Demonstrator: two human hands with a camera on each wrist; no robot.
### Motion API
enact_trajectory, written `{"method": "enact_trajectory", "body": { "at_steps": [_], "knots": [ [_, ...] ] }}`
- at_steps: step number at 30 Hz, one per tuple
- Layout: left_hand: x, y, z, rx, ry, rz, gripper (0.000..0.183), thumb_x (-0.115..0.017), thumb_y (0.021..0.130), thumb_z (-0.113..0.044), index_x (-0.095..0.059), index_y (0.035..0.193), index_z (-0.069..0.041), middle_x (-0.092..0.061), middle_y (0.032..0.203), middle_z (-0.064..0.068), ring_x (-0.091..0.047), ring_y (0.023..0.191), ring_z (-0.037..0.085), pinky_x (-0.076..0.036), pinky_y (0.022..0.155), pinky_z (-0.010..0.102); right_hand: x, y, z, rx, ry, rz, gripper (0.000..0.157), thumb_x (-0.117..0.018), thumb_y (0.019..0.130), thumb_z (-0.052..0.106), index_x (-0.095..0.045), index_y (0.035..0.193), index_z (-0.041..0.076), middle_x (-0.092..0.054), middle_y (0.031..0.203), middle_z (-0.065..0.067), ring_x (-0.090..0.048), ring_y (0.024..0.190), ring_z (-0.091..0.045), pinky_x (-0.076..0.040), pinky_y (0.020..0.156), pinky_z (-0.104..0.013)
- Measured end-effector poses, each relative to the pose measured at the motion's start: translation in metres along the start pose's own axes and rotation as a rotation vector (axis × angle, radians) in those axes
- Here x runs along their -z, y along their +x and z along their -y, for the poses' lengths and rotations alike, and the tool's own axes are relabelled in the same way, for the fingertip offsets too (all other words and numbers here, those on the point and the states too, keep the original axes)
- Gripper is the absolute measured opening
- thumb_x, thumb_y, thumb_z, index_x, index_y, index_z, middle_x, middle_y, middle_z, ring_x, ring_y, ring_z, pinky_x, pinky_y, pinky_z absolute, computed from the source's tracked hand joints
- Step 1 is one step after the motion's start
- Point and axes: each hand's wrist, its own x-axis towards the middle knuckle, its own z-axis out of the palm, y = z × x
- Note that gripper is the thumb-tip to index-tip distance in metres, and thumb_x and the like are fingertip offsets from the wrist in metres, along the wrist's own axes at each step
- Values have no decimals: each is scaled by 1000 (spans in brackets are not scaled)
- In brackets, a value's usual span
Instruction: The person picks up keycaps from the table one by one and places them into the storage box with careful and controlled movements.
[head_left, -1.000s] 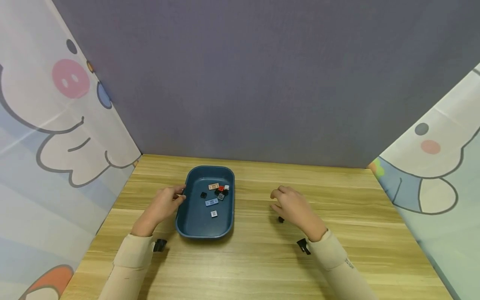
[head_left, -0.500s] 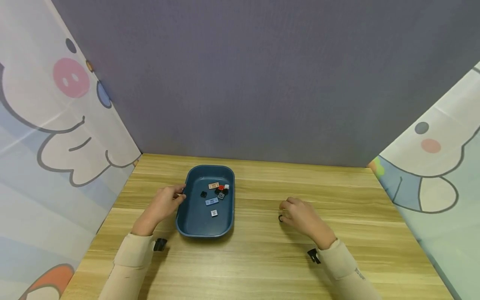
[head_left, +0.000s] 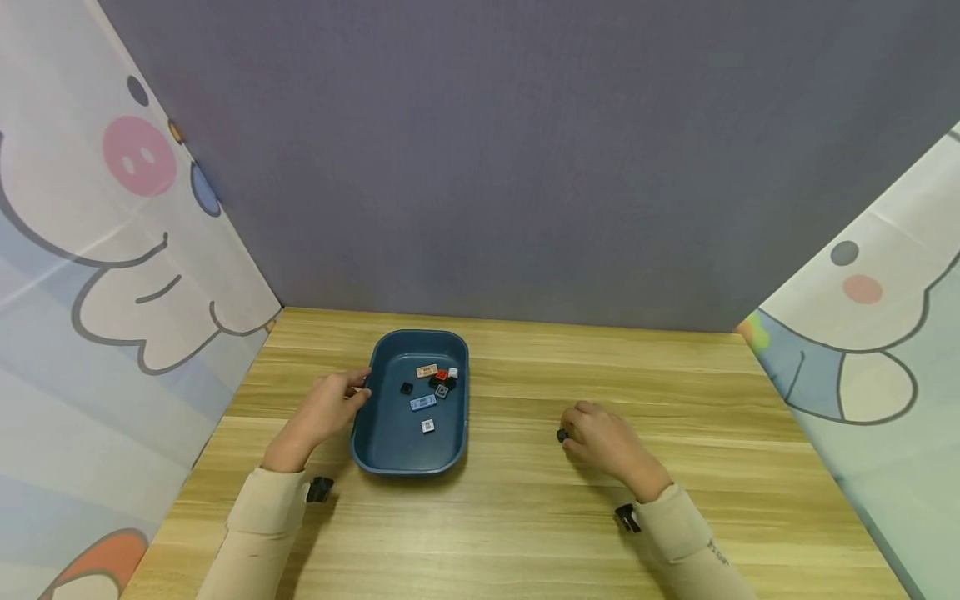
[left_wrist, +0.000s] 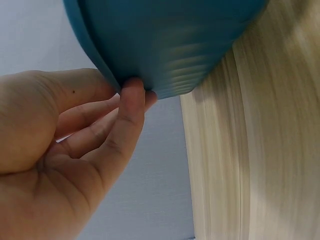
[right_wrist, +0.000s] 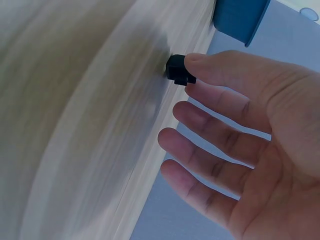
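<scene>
My left hand (head_left: 322, 412) pinches the left rim of a dark blue plastic tray (head_left: 408, 454), its thumb and fingers on either side of the wall in the left wrist view. Small square and oblong pieces lie inside: a light blue piece (head_left: 423, 403), an orange one (head_left: 427, 371), a red one (head_left: 442, 375), white, grey and black ones. To the right, low over the table, my right hand (head_left: 603, 437) pinches a small black block (right_wrist: 178, 69) between thumb and index finger. Its other fingers are spread and bent loosely. The block is right at the wood surface.
The wooden table (head_left: 517, 517) runs back to a grey wall panel (head_left: 510, 167). Printed cartoon sheets (head_left: 862, 358) hang at both sides. Black wrist mounts (head_left: 627, 518) sit under each sleeve, close over the wood.
My right hand has moved a little right and towards me, down to the small black block on the table, and now pinches it. The left hand and tray have stayed put.
</scene>
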Motion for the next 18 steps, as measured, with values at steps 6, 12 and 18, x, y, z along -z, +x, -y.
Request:
{"method": "enact_trajectory", "body": {
  "at_steps": [6,12,18],
  "knots": [
    [0,0,0,0,-1,3,40,-63,95,0,-56,132,14,-66,115,30,-70,93,38,-59,70,43,0,0,2,0,5,14,21,-84,82,13,-71,97,8,-63,92,-1,-61,80,-16,-53,64,-32],
    [0,0,-1,3,5,0,40,-64,95,0,-56,132,14,-67,114,30,-70,94,38,-59,70,44,1,3,5,-17,11,20,20,-83,82,13,-71,97,8,-64,93,-1,-62,83,-18,-54,67,-34],
    [-1,-1,0,-6,8,-5,40,-64,95,1,-57,132,14,-66,115,30,-70,93,38,-59,70,44,4,9,9,5,5,-1,20,-83,83,13,-71,98,7,-63,92,-1,-62,82,-19,-54,66,-34]
  ]
}}
